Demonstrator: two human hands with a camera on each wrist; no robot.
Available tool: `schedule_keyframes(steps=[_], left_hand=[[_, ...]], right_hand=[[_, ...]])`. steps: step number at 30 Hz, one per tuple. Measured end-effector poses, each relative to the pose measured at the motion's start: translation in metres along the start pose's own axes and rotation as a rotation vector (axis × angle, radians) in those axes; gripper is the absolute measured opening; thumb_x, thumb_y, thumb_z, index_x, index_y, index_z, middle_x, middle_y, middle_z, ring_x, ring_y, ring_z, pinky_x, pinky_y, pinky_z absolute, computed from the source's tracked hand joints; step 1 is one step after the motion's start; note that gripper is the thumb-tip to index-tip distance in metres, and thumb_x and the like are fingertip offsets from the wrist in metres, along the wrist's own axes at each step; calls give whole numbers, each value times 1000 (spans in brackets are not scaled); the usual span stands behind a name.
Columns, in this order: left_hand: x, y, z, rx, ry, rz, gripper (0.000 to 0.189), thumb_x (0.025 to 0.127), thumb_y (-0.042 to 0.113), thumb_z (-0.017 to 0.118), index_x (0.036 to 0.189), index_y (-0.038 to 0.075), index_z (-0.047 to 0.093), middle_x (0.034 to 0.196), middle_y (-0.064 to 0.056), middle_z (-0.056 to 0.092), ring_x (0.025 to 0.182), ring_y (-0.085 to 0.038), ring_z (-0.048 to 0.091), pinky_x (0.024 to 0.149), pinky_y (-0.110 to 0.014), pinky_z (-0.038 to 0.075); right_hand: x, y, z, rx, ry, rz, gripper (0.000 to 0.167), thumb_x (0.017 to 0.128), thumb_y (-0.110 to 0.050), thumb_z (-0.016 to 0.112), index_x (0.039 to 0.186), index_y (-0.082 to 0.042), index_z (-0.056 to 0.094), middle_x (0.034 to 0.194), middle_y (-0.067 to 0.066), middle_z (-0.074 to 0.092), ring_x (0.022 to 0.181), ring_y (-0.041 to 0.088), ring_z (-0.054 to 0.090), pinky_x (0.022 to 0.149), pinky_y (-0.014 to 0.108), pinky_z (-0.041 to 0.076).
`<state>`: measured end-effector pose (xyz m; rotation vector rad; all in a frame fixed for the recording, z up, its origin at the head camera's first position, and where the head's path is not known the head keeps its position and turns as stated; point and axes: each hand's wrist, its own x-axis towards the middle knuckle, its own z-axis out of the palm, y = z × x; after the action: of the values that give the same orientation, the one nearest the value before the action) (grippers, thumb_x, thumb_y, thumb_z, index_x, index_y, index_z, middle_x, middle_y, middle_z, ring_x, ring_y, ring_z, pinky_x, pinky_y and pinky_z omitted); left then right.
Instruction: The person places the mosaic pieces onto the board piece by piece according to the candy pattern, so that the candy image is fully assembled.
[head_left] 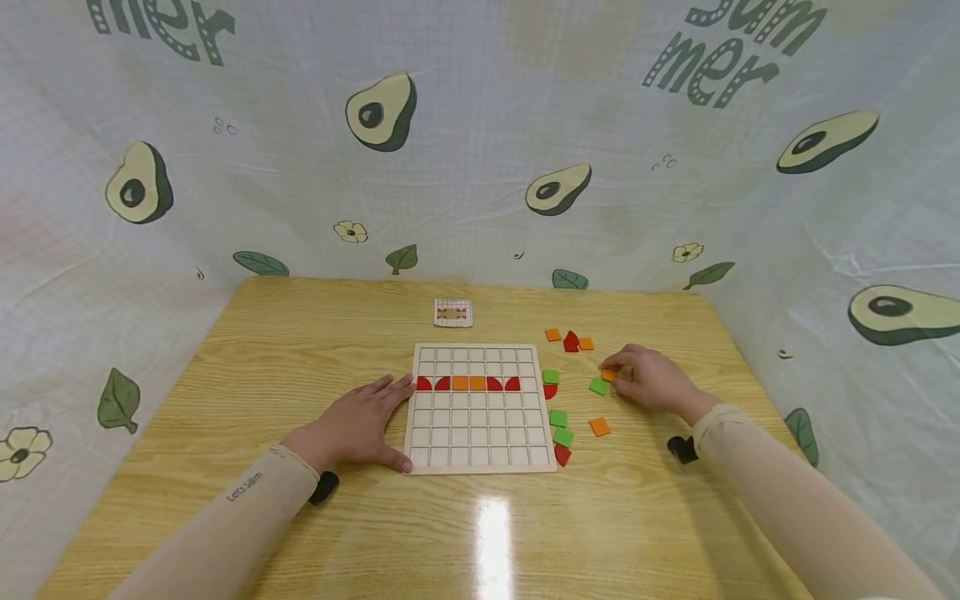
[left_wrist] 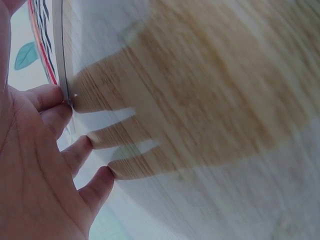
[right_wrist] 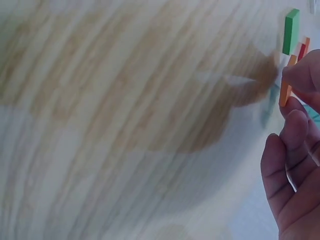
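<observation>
A pale square grid board (head_left: 440,437) lies flat on the table. Its third row from the far side holds red quarter-round tiles (head_left: 423,383) at both ends of a pair of orange square tiles (head_left: 468,383); that row's rightmost cell is bare. My left hand (head_left: 358,423) rests at the board's left edge with fingers spread, fingertips along the rim in the left wrist view. To the right of the board, my right hand (head_left: 654,380) pinches an orange square tile (right_wrist: 285,89) between thumb and fingers. A green square tile (head_left: 598,386) lies just beside those fingertips.
Loose green tiles (head_left: 558,417) and red tiles (head_left: 562,455) lie along the board's right edge. Another orange tile (head_left: 599,427) sits nearer me. Further back are orange and red pieces (head_left: 572,342). A small pattern card (head_left: 453,313) lies behind the board; a printed curtain (head_left: 480,225) hangs beyond.
</observation>
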<state>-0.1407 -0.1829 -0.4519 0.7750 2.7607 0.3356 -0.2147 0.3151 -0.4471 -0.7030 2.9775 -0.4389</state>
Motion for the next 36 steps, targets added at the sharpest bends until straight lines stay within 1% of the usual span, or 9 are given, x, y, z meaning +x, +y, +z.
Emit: schedule_keyframes(steps=[8,13,18,24,25,28,31,32,36], left_hand=[[0,1,-1,5,-10,-6,126,63,84,69,158,10,30,164,-5,21,148,-37,19,113,-58,25],[1,1,-1,12,-23,-16,126,63,84,69,158,11,29,165,-4,19,149,-35,18,114,-56,24],[0,2,-1,8,-15,-13,126,63,84,69,158,11,30,164,-4,21,148,-36,19,113,-58,25],[-1,3,-2,3,-7,-4,125,64,83,69,158,10,30,164,-5,21,148,-37,20,112,-59,26],[-1,2,-2,2,-4,-1,125,64,83,69,158,10,31,164,-6,22,148,-38,20,112,-59,26],[0,1,-1,4,-3,-4,126,63,84,69,158,10,30,164,-5,21,148,-37,20,112,-59,26],[0,1,-1,4,-3,-3,126,63,84,69,158,10,30,164,-5,21,148,-37,20,112,-59,26],[0,1,0,5,-4,-5,126,63,84,69,158,11,30,164,-5,21,148,-37,19,112,-59,26],[0,1,1,9,-5,-7,126,63,84,69,158,11,30,164,-5,21,148,-37,19,112,-59,25]], right_hand=[[4,0,-7,21,17,-22,30,85,-9,72,115,-7,73,100,4,64,74,16,53,68,35,48],[14,-12,-10,25,28,-38,30,85,-10,72,115,-9,74,100,2,64,70,15,50,67,34,47],[29,-37,-8,49,-1,-72,30,87,-14,72,117,-11,74,102,2,63,67,14,49,65,33,46],[49,-70,0,55,-20,-158,30,87,-13,70,117,-12,74,104,0,62,68,15,51,65,33,47],[52,-76,1,50,-22,-176,30,87,-12,70,117,-13,74,106,0,63,75,17,56,69,34,49],[62,-92,5,52,-46,-224,31,88,-13,68,119,-13,74,109,0,64,79,22,59,70,35,51],[70,-111,9,53,-82,-261,31,90,-15,68,121,-13,73,112,-1,63,84,19,60,73,33,51],[73,-117,10,59,-89,-275,31,90,-15,68,121,-13,73,111,-1,63,78,16,57,71,31,50],[86,-146,15,53,-96,-334,30,92,-18,68,121,-14,73,110,-2,62,79,12,54,73,29,49]])
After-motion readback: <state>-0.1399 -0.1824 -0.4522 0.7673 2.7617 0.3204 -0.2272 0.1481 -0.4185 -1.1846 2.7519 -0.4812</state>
